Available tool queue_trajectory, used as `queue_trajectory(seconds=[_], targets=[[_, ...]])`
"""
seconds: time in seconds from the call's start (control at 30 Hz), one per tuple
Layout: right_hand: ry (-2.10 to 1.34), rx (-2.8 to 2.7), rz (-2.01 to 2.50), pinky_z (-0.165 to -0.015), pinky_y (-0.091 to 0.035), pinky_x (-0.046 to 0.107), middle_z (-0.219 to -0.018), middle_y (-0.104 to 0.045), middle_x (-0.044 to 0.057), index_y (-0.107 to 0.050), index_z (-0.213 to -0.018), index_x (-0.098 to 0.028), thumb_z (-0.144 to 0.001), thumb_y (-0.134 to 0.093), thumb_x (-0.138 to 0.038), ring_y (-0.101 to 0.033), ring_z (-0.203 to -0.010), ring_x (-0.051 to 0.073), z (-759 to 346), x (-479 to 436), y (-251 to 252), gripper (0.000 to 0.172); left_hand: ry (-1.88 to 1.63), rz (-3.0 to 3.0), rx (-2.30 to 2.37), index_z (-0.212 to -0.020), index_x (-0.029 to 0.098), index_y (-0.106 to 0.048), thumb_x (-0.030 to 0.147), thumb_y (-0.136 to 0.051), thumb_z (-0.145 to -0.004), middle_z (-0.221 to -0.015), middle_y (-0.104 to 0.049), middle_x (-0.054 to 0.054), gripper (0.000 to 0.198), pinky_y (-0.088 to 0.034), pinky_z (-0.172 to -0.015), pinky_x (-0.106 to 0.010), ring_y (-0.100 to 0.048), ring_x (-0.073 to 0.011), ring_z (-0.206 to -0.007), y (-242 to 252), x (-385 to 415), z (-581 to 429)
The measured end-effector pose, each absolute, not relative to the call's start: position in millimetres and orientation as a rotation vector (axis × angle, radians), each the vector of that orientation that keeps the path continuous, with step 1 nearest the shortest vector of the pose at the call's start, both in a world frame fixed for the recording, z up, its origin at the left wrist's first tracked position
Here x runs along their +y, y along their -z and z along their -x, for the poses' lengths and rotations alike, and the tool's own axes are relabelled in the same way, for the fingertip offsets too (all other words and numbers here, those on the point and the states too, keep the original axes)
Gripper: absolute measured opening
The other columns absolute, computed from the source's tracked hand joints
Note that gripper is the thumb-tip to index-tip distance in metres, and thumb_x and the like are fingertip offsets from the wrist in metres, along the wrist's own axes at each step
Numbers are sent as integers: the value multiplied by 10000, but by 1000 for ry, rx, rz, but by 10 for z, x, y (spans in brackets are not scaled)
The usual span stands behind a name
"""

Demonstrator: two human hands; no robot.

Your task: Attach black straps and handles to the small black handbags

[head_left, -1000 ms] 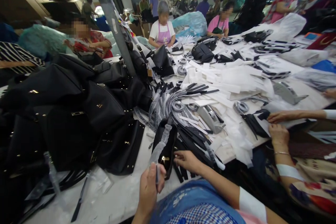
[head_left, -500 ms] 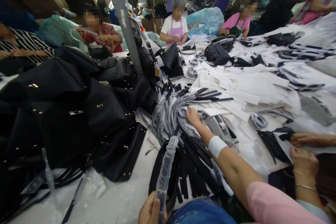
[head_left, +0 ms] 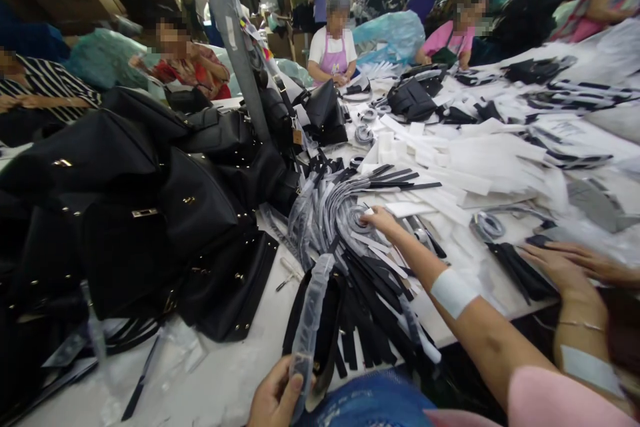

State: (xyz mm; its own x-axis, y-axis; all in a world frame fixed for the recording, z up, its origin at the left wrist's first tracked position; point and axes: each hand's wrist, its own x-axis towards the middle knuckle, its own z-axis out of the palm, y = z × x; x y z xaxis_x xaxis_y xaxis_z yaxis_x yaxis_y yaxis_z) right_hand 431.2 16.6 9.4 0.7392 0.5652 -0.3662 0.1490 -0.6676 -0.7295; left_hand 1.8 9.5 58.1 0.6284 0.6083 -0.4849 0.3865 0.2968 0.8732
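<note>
At the bottom centre, my left hand (head_left: 277,390) is closed around the lower end of a strap in clear plastic wrap (head_left: 311,317), which slants upward. Behind that strap lies a dark bag-like piece (head_left: 327,337) with an open top. My right hand (head_left: 384,221) reaches out from a pink sleeve, fingers pinched at the edge of a coiled grey strap (head_left: 358,215). Something small and white shows at its fingertips, too small to name. Around the coil spreads a bundle of black straps (head_left: 373,307), many in plastic, with their ends fanned toward me.
Black bags (head_left: 195,203) with gold fittings are heaped on the left. White foam strips (head_left: 480,167) cover the table at right. A grey post (head_left: 240,47) stands mid-table. A co-worker's hands (head_left: 565,270) lie over a black piece (head_left: 520,271). Other people sit along the far side.
My right hand has shifted slightly right beside the coil, and its forearm has swung right. The co-worker's hands have flattened over the black piece. My left hand keeps hold of the wrapped strap.
</note>
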Motion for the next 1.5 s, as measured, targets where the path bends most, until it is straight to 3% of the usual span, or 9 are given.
queue_trajectory(seconds=[0.13,0.27,0.4,0.5,0.7,1.0,1.17,1.37,1.5], targets=[[-992,-502,1817,-817,-501,305,-1030,-694,102,-624,-1039,-144,-901,-415,-482,-653,-939,209,-3666,-560,-370,421,-79,-1350,842,-1073,149,-659,513,-614,-801,-1027,-711,-111,457,-493,-890,-346,-643,-275,-972,-693,168,78],[-1287,-332,1286,-872,-480,327,-1055,-690,104,-639,-1043,-160,-807,-632,-470,-644,-949,218,-2770,-1100,-651,390,-119,-1271,825,-1157,142,-618,443,-602,-835,-1104,-696,-119,441,-483,-920,-354,-638,-264,-1024,-784,185,99],[-1439,-252,1139,-901,-460,349,-1096,-682,90,-592,-1171,-191,-731,-746,-405,-635,-996,223,-1942,-1256,-821,513,-159,-1199,805,-1161,147,-612,413,-625,-826,-1123,-693,-121,427,-474,-934,-352,-641,-252,-1034,-843,142,107],[-1358,-182,1138,-889,-464,354,-1015,-706,78,-600,-1104,-180,-684,-794,-388,-652,-944,216,-1538,-1199,-796,507,-199,-1241,795,-1114,142,-643,410,-629,-824,-1100,-700,-115,396,-463,-943,-353,-630,-262,-1050,-864,89,131],[-1142,-145,1170,-885,-475,338,-922,-716,44,-590,-992,-190,-632,-832,-355,-663,-915,204,-1238,-1015,-731,464,-343,-1300,850,-1060,137,-657,430,-586,-855,-994,-715,-82,364,-494,-794,-296,-648,-217,-897,-853,2,91],[-1092,-232,1068,-926,-471,364,-1040,-703,74,-586,-1058,-189,-699,-782,-380,-654,-982,219,-1132,-951,-871,451,-484,-1291,893,-1015,133,-632,420,-663,-797,-955,-712,-94,362,-501,-796,-294,-658,-213,-896,-932,-36,11],[-1014,-256,1224,-846,-508,361,-935,-708,65,-595,-1010,-184,-717,-758,-429,-661,-895,218,-1122,-949,-828,416,-464,-1414,893,-956,138,-637,426,-653,-800,-909,-696,-80,328,-499,-763,-269,-642,-202,-870,-903,1,20],[-966,-355,1247,-865,-518,361,-967,-695,58,-628,-1026,-200,-748,-729,-417,-652,-948,221,-1110,-937,-855,367,-369,-1352,873,-1089,156,-608,417,-720,-736,-1089,-692,-112,454,-507,-878,-326,-622,-266,-1077,-977,103,-17],[-859,-497,1382,-731,-546,279,-1105,-627,66,-680,-1037,-214,-726,-740,-421,-637,-922,191,-1185,-946,-899,378,-253,-1274,866,-1178,154,-598,419,-737,-718,-1137,-697,-112,548,-473,-971,-356,-609,-280,-1129,-1030,160,-22]])
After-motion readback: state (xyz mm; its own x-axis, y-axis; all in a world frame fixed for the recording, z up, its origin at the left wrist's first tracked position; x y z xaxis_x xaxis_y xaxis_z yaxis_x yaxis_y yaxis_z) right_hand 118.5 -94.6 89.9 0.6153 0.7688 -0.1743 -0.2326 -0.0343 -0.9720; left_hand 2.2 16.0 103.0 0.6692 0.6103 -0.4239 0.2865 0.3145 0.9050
